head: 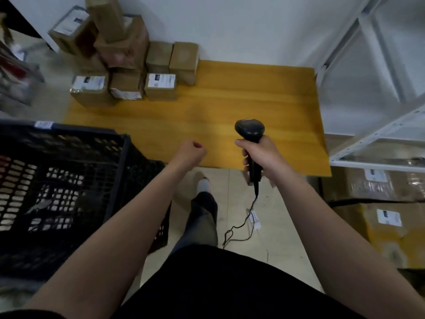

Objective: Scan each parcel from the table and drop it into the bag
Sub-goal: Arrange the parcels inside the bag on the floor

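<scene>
Between parcels, the right hand (259, 155) grips the scanner (249, 130); the left hand (189, 153), curled and empty, should next reach the parcels (128, 65) at upper left.

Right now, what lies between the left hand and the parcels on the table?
Nothing: the head view shows only bare yellow table between the left hand and the parcels.
</scene>
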